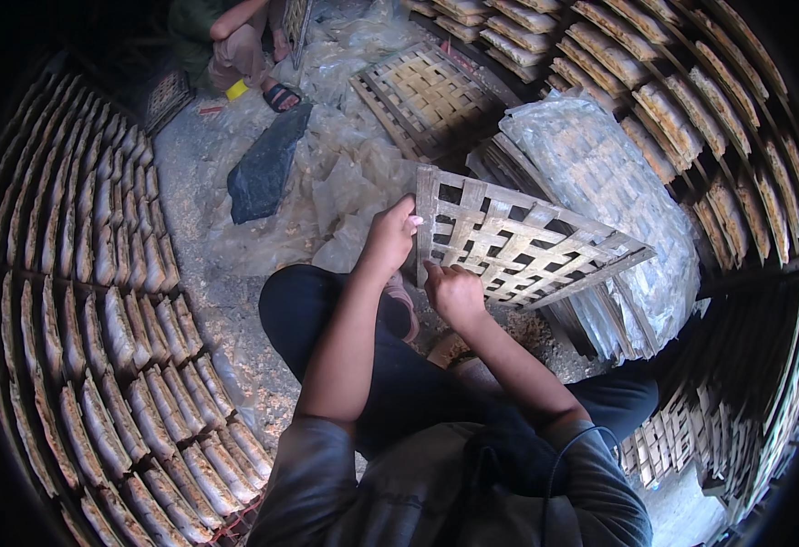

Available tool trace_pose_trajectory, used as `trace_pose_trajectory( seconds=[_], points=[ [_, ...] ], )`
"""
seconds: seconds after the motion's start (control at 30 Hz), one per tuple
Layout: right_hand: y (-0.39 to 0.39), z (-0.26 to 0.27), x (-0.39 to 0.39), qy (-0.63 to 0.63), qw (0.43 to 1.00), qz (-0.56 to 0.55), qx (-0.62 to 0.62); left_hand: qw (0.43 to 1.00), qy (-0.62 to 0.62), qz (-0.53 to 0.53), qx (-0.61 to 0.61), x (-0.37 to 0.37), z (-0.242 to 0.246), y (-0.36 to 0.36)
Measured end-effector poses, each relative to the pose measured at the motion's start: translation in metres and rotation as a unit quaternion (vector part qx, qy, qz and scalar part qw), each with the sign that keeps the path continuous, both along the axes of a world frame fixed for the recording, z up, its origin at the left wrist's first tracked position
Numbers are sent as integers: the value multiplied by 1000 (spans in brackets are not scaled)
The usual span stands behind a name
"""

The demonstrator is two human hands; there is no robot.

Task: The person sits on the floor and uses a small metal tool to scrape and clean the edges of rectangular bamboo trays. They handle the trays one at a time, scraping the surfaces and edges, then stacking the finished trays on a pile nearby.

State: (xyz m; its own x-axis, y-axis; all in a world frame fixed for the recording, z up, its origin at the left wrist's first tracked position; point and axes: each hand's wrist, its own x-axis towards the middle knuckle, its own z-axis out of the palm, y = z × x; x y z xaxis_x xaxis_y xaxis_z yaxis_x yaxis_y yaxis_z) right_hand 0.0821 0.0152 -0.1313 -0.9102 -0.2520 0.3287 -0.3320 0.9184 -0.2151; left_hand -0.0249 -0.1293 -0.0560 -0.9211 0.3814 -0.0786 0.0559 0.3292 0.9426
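A woven bamboo tray (509, 236) with a wooden frame is tilted up in front of me, its lattice facing me. My left hand (393, 229) grips the frame's near-left edge at the upper part. Lower on the same edge, my right hand (453, 290) has its fingers curled against the frame; whether it grips there is hard to tell. Behind and right of the tray stands a stack of similar trays, covered by a crumpled clear plastic sheet (598, 178). Another woven tray (427, 92) lies flat beyond, on the floor.
Racks of stacked slabs stand at left (112, 328) and upper right (666, 116). Loose plastic sheets (345, 184) and a dark flat piece (267, 164) lie ahead. Another person (235, 55) sits at the top left. More woven trays (666, 431) stand at lower right.
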Motion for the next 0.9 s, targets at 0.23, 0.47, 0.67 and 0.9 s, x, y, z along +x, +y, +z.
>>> trace_pose_trajectory(
  seconds=[0.23,0.47,0.67,0.9],
  points=[
    [-4,55,-7,-13,996,-77,-46,1000,-3,13,5,4,0,-8],
    [5,4,6,-132,984,-91,78,998,-42,15,35,7,16,0],
    [-2,47,-4,20,994,-53,-95,1000,-16,16,3,6,5,-9],
    [-5,-2,8,-182,981,-46,55,1000,-11,13,9,5,8,-6]
  ],
)
